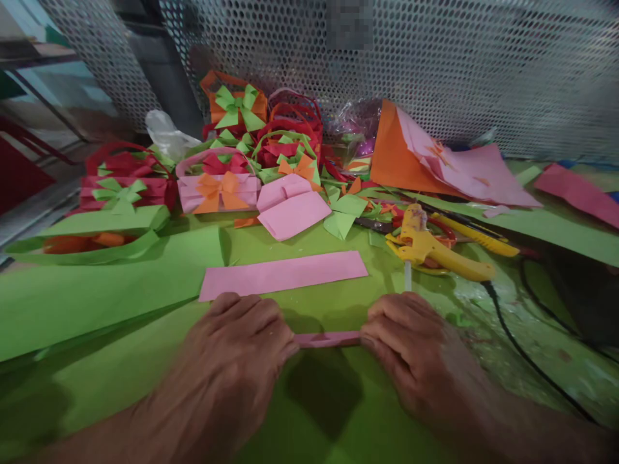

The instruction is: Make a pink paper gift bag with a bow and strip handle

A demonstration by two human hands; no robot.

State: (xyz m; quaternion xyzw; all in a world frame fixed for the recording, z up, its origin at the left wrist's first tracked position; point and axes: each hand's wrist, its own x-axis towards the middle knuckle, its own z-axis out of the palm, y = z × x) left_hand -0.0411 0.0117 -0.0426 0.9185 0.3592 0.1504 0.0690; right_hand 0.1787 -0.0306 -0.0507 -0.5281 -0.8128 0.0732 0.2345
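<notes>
A narrow pink paper strip [329,339] is stretched level between my two hands, low over the green table surface. My left hand [242,351] pinches its left end and my right hand [411,345] pinches the right end, fingers closed on both. Only the strip's middle shows; its ends are hidden in my fingers. Just beyond my hands lies a wider flat pink paper strip [285,276]. Farther off sits a folded pink paper piece [294,209], beside a pink paper bag with an orange bow [220,190].
A yellow glue gun [442,248] with a black cord lies to the right, near a yellow cutter [483,235]. Green paper sheets [111,290] cover the left. Several small paper bags [128,187] and orange and pink sheets [401,161] stand before a perforated metal panel [435,64].
</notes>
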